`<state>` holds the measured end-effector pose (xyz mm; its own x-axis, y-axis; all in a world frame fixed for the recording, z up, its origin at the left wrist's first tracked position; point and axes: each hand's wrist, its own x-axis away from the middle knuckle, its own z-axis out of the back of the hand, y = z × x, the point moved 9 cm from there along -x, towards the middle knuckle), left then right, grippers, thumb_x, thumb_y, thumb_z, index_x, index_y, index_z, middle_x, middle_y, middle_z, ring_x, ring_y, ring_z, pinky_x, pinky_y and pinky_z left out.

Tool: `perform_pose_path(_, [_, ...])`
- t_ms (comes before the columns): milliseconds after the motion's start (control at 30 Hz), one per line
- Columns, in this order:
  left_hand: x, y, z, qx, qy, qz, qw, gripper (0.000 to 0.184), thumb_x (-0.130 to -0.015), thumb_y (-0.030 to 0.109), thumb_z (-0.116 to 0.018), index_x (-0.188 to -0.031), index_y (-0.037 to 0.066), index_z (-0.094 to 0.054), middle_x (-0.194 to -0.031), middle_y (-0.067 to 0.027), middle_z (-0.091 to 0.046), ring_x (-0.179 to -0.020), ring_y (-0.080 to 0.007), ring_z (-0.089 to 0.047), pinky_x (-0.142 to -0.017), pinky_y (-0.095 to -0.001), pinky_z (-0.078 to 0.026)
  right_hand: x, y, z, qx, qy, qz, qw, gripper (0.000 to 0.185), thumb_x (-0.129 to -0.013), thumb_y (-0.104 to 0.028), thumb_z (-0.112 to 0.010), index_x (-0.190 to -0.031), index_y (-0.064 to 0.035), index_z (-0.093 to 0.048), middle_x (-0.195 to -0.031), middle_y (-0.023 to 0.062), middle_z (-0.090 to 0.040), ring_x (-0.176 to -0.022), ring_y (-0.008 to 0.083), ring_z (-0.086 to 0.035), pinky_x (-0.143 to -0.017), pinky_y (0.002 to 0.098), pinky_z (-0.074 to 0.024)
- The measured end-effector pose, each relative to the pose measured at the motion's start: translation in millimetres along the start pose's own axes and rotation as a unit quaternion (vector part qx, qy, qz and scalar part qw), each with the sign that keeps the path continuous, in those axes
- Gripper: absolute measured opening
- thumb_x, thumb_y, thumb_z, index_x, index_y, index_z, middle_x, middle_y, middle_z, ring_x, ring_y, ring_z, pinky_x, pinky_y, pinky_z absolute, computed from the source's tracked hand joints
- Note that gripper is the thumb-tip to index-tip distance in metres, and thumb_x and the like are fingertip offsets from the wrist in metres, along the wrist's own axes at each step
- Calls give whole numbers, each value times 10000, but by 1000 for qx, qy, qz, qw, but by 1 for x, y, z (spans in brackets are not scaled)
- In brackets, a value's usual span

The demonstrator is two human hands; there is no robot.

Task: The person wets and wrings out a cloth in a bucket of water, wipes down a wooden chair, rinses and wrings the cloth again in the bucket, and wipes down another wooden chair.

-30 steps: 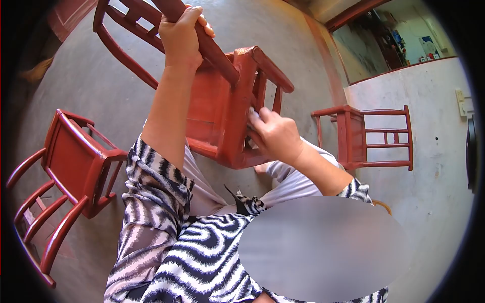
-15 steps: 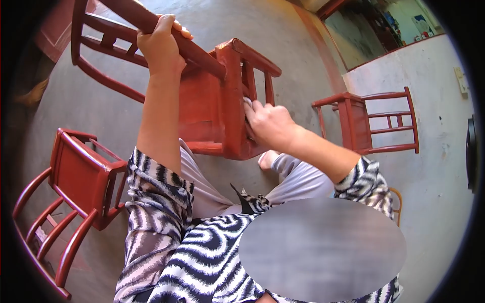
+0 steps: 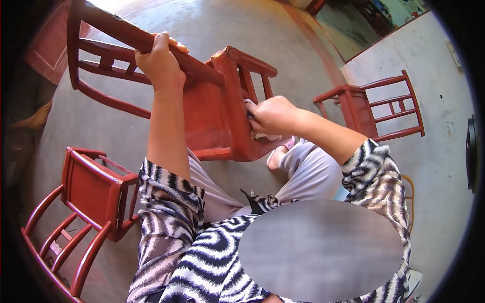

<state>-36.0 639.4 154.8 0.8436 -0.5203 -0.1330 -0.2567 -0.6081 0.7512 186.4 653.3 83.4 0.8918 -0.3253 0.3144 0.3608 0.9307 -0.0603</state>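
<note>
A red wooden chair (image 3: 204, 113) is tilted in front of me, its slatted back toward the upper left and its seat facing me. My left hand (image 3: 160, 59) is wrapped round the long rail of its backrest. My right hand (image 3: 275, 115) is closed on a pale cloth (image 3: 266, 136), pressed against the side of the chair beside the seat frame. Part of the cloth shows below the fingers, and the rest is hidden in the hand.
A second red chair (image 3: 93, 187) stands at the lower left. A third red chair (image 3: 359, 108) stands by the white wall (image 3: 432, 91) on the right. Straw-like bristles (image 3: 39, 118) show at the left edge. My foot (image 3: 275, 157) is just below the held chair.
My right hand has shifted slightly along the chair's side, and more of the cloth shows below it. My left hand keeps its hold. The view has moved a little.
</note>
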Motion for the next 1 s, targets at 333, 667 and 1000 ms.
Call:
perform_pose_path(333, [-6,-2,2,2,-52,19,998,79,-772,-20,-480,-761,30,-421,-560,-63,-468,-443,-172,-480,-451,-319,-461,20,-10,-4,-24,34,30,999,347,-763,-278,-506,-1086,-153,-495,-614,107,-602,-562,293,-602,-505,426,-467])
perform_pose_path(667, [-4,1,6,0,-24,14,1000,77,-769,-23,-477,-738,29,-429,-549,-63,-470,-441,-170,-476,-447,-316,-454,19,-11,-24,-310,-134,-3,941,431,-726,-236,-472,-1128,-108,-562,-856,174,-626,-785,308,-600,-696,375,-474])
perform_pose_path(1000, [-8,-2,9,-2,-46,26,999,100,-747,-1,-506,-703,68,-448,-556,-49,-463,-471,-170,-470,-490,-324,-441,19,-12,-45,-396,-141,-16,907,412,-709,-188,-468,-1070,-35,-597,-802,82,-630,-727,165,-572,-668,294,-462])
